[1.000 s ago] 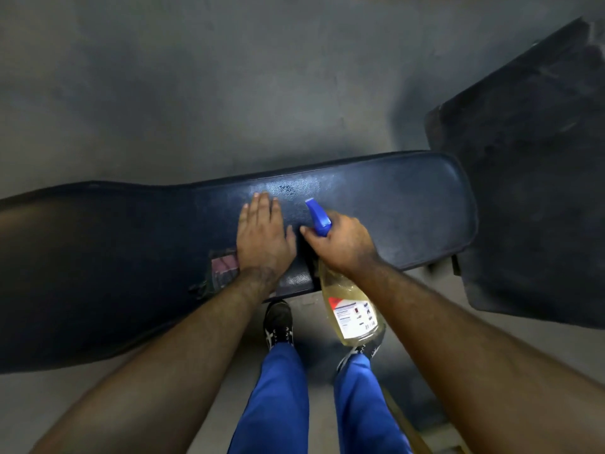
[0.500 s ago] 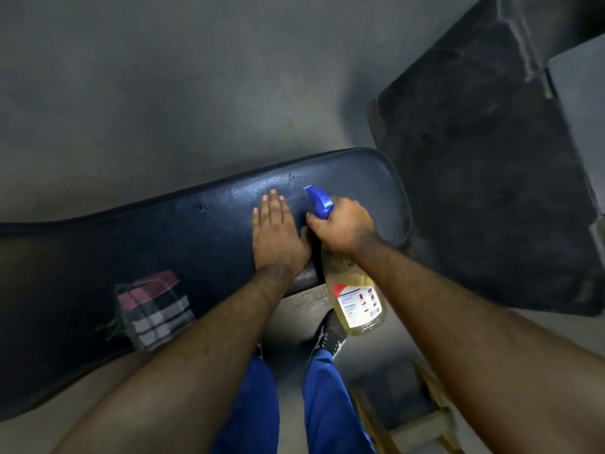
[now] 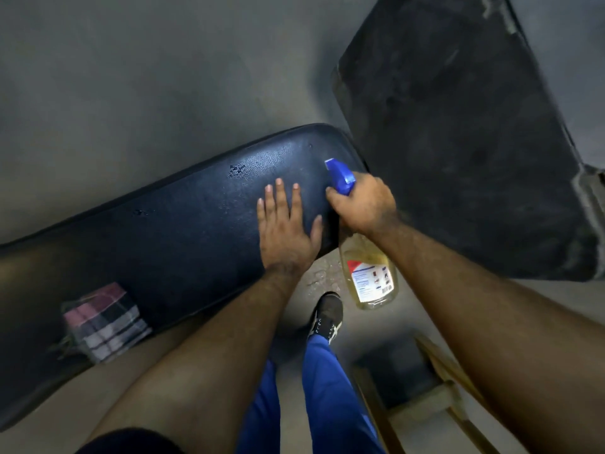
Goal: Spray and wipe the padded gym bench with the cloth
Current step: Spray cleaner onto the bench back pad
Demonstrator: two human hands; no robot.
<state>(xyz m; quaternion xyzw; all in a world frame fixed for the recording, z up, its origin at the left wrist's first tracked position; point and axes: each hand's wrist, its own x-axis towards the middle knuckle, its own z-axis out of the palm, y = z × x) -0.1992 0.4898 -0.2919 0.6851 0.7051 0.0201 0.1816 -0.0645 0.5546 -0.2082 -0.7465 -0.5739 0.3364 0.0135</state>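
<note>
The right hand (image 3: 363, 204) is gripping the spray bottle (image 3: 370, 273) over the bench (image 3: 183, 231), the left hand (image 3: 286, 231) is pressing flat beside it, and the folded cloth (image 3: 104, 322) is lying unused at the near left, so wiping is not yet beginning.

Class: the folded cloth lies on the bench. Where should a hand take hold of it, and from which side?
Grip the cloth by its near edge, which overhangs the bench, coming from the person's side with the free left hand. It lies flat and folded, so a pinch across the stacked layers should lift it whole.
</note>
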